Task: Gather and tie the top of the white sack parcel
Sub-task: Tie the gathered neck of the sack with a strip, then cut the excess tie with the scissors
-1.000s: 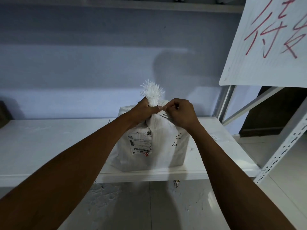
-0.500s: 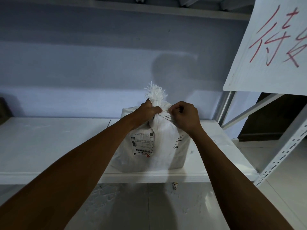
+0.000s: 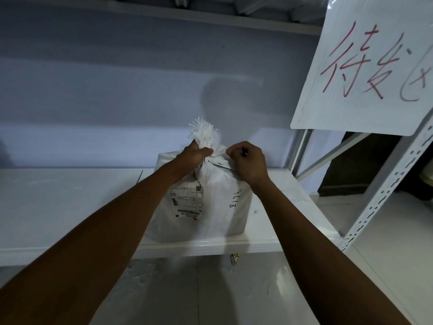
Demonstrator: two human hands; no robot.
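Sack point(image 3: 218, 207): white woven parcel, standing upright on the shelf point(image 3: 70, 202), close to its front edge and toward its right end.
Neck point(image 3: 208, 156): top of the sack, bunched into a narrow gather; a frayed tuft point(image 3: 203, 132) of loose white strands stands above it.
Tie point(image 3: 219, 154): a thin white strip wrapped at the neck, running between your two hands; whether it is knotted cannot be told.
Left hand point(image 3: 194, 156): your grip is closed on the left side of the neck, fingers curled tight around the gather.
Right hand point(image 3: 249, 160): your grip is closed into a fist just right of the neck, pinching the strip's end; a flat strand point(image 3: 223, 164) runs beneath this hand across the sack's shoulder.
Label point(image 3: 186, 202): printed shipping label with barcodes, stuck on the sack's front face, left of centre.
Marking point(image 3: 235, 198): handwritten dark digits on the sack's front, right of the label.
Sign point(image 3: 365, 66): white sheet with red handwritten characters, hanging above and to the right of the sack.
Upright point(image 3: 384, 191): perforated metal post, right of the sack.
Scrap point(image 3: 234, 258): small crumpled piece on the floor, below the shelf edge under the sack.
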